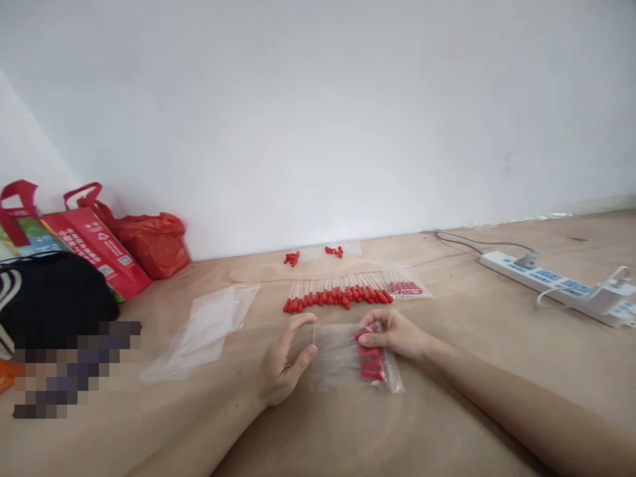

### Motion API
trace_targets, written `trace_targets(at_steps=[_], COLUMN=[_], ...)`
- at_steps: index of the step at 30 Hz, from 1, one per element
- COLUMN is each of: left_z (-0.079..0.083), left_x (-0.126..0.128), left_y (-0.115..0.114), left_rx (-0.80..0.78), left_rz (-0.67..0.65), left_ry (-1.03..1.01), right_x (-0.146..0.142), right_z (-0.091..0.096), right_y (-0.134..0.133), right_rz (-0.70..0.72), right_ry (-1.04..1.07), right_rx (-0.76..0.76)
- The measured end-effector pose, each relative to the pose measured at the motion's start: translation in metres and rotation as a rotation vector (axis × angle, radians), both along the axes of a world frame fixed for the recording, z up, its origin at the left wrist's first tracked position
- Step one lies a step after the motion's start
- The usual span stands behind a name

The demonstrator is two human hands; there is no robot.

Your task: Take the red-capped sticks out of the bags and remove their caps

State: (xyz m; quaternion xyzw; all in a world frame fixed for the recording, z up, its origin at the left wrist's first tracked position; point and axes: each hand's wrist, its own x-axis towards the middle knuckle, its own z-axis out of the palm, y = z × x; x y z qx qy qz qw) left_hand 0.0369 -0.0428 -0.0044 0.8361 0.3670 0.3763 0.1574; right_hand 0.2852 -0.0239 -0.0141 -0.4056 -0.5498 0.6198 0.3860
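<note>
Low in the middle lies a clear plastic bag (335,361) with several red-headed pieces (371,364) at its right end. My right hand (392,334) grips the bag there, thumb and fingers closed over the plastic and the red pieces. My left hand (288,361) is at the bag's left edge, its thumb and forefinger spread apart. Whether those fingertips touch the plastic I cannot tell. Just beyond the hands, a row of red-headed sticks (338,295) lies with the thin pale stems pointing away from me.
A filled clear bag (407,285) lies right of the row. Flat clear bags (213,324) are stacked left. Small red pieces (292,258) lie near the wall. A white power strip (546,278) with cables is at right; red shopping bags (99,242) and a black item (59,298) at left.
</note>
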Motion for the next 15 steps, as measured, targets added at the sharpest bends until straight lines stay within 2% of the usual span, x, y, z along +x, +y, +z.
trace_targets(at_steps=[3, 6, 10, 13, 15], left_z=[0.005, 0.008, 0.011, 0.014, 0.017], left_x=[0.002, 0.004, 0.007, 0.010, 0.015], left_y=[-0.001, -0.004, -0.010, -0.013, -0.011], left_rx=[0.012, -0.088, -0.192, -0.141, -0.093], left_rz=[-0.147, -0.258, -0.200, -0.175, -0.174], left_ry=[0.161, 0.332, 0.435, 0.418, 0.384], right_x=[-0.025, -0.030, -0.015, 0.002, 0.009], right_z=[-0.009, -0.017, -0.027, -0.027, -0.023], right_y=[0.007, 0.013, 0.009, 0.001, -0.005], right_rz=[0.041, -0.087, -0.296, -0.335, -0.312], right_ry=[-0.047, -0.087, -0.166, -0.361, -0.471], right_rx=[0.013, 0.152, 0.317, 0.404, 0.473])
